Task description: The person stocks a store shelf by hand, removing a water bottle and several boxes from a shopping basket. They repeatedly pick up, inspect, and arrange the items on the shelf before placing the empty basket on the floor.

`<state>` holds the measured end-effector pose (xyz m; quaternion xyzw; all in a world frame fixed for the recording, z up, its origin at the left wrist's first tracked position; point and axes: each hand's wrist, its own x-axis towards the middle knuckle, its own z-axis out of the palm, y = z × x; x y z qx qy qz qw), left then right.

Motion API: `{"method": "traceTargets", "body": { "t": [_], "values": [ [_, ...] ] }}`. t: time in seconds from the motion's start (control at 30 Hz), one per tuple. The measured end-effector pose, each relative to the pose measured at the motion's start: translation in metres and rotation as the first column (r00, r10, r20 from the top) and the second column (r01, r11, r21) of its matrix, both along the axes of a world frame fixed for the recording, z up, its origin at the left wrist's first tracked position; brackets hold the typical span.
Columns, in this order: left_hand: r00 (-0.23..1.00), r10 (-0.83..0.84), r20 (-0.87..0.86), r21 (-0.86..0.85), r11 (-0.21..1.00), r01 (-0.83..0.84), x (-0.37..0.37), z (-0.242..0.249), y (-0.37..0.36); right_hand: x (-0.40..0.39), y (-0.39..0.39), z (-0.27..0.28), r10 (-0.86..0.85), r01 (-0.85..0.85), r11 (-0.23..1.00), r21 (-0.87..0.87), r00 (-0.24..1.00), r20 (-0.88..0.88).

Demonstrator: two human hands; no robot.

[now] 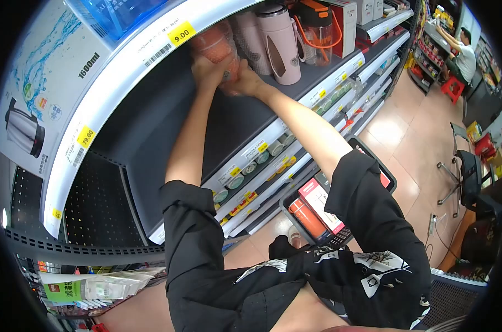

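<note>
Both my hands reach onto a dark shelf (pixel 240 119) and hold an orange-red cup (pixel 215 43) in what looks like clear wrapping. My left hand (pixel 209 71) is wrapped round its near left side, and my right hand (pixel 244 82) grips its lower right side. The cup's upper part lies partly behind the shelf edge above. Just right of it stand a pale pink textured cup (pixel 251 44) and a pink tumbler (pixel 280 47) with a dark lid. Further right is a clear bottle (pixel 317 33) with an orange handle.
A basket (pixel 392 180) on the floor holds an orange-red item (pixel 307 217) and a white-and-red box (pixel 322 205). Lower shelves carry small jars. A boxed kettle (pixel 27 127) is at the upper left. Another person (pixel 461 55) sits on a red stool (pixel 453 88) further off.
</note>
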<state>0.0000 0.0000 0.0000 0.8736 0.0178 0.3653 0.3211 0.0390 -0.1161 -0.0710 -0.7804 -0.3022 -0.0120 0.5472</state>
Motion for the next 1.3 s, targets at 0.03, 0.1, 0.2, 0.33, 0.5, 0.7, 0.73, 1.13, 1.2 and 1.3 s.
{"method": "traceTargets", "body": {
  "t": [0.03, 0.1, 0.2, 0.33, 0.5, 0.7, 0.73, 1.13, 1.2, 1.3],
  "values": [
    [0.999, 0.032, -0.042, -0.037, 0.999, -0.033, 0.006, -0.001, 0.004, -0.005, 0.002, 0.005, -0.045, 0.043, 0.998, -0.034, 0.997, -0.061],
    [0.994, 0.062, -0.086, -0.131, 0.989, -0.073, 0.003, -0.013, -0.007, -0.018, -0.013, 0.005, -0.093, 0.079, 0.988, -0.13, 0.989, -0.112],
    [0.992, 0.126, 0.0, -0.06, 0.99, -0.126, 0.004, -0.012, -0.006, -0.03, -0.016, 0.009, -0.228, 0.238, 0.927, -0.29, 0.971, 0.071],
    [0.982, 0.191, 0.012, 0.174, 0.966, -0.19, -0.001, -0.019, 0.005, -0.067, -0.062, 0.019, -0.154, 0.202, 0.97, -0.136, 0.941, 0.302],
    [0.926, -0.018, 0.376, 0.462, 0.871, -0.17, -0.106, 0.015, -0.026, -0.146, -0.14, 0.022, -0.044, 0.003, 0.997, 0.083, 0.871, 0.489],
    [0.875, -0.382, 0.298, 0.36, 0.894, 0.267, -0.271, -0.12, -0.115, -0.257, -0.203, -0.171, -0.066, 0.097, 0.992, 0.085, 0.947, -0.314],
    [0.925, -0.358, 0.125, 0.214, 0.92, 0.328, -0.284, -0.154, -0.13, -0.28, -0.213, -0.235, -0.141, 0.154, 0.988, -0.003, 0.898, -0.417],
    [0.517, -0.305, -0.8, -0.048, 0.891, 0.452, -0.265, -0.434, -0.163, -0.389, -0.226, -0.357, -0.556, 0.131, 0.831, -0.54, 0.228, -0.799],
    [0.462, -0.23, -0.857, 0.007, 0.89, 0.457, -0.253, -0.449, -0.173, -0.393, -0.233, -0.422, -0.457, 0.268, 0.852, -0.449, -0.036, -0.889],
    [0.268, -0.157, -0.95, -0.043, 0.921, 0.387, -0.24, -0.453, -0.184, -0.396, -0.239, -0.435, -0.441, 0.301, 0.84, -0.453, -0.108, -0.891]
  ]
}}
